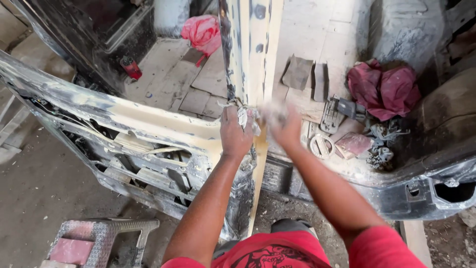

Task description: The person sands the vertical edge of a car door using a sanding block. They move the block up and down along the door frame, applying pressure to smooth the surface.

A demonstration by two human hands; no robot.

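Both hands on the filler-coated pillar of a stripped vehicle body.

The left hand point(236, 133) has its fingers curled tight round a crumpled whitish scrap point(243, 117) pressed to the cream pillar point(250, 59), beside the door frame point(134, 130). The right hand point(283, 125) is blurred (its grip cannot be told) against the pillar's right edge. Further right, on the dusty floor panel point(317, 34), lie a maroon cloth point(383, 89) and sanding blocks point(298, 72).

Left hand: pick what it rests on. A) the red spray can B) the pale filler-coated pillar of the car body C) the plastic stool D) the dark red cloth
B: the left hand is pressed against the pale pillar, far from the can, cloth and stool.
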